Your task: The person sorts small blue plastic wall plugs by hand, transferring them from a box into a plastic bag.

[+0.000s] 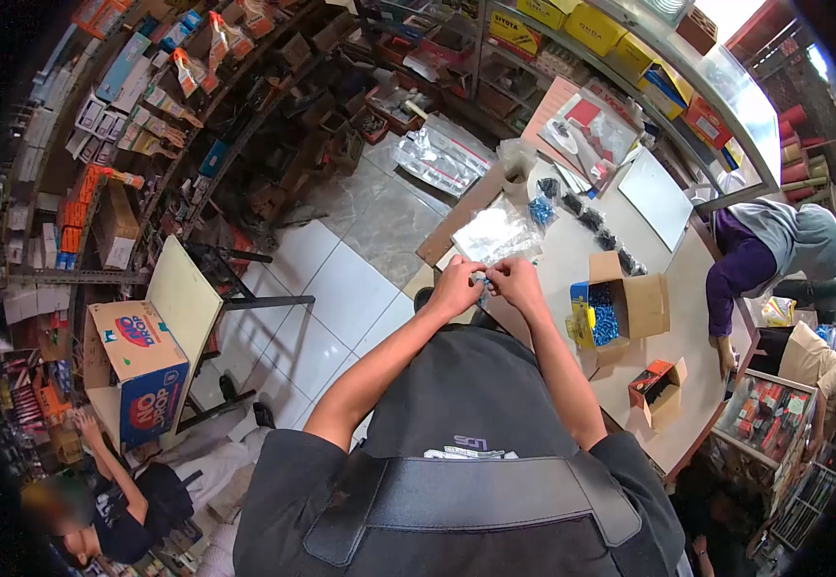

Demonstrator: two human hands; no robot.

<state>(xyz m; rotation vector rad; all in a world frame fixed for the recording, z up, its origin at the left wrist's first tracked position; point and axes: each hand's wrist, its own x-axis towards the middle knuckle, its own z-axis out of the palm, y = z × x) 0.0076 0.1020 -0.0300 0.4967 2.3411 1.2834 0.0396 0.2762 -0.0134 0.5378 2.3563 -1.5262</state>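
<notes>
My left hand [456, 288] and my right hand [516, 285] meet in front of my body at the table edge, fingers closed in a pinch. Between them is a small plastic bag [481, 279] with a bluish tint; its contents are mostly hidden by the fingers. Just beyond lies a stack of clear plastic bags [497, 236]. A filled bag of small blue pieces [541, 212] rests at its right side. To the right, an open cardboard box [644, 306] holds many loose blue pieces [606, 315] that look like wall plugs.
Black packets [591, 221] run in a row across the table [572, 260]. A smaller open box [657, 389] stands nearer me. A person in a grey hood [812, 240] leans over the right side. Another person [129, 500] is at lower left beside a large carton [139, 370].
</notes>
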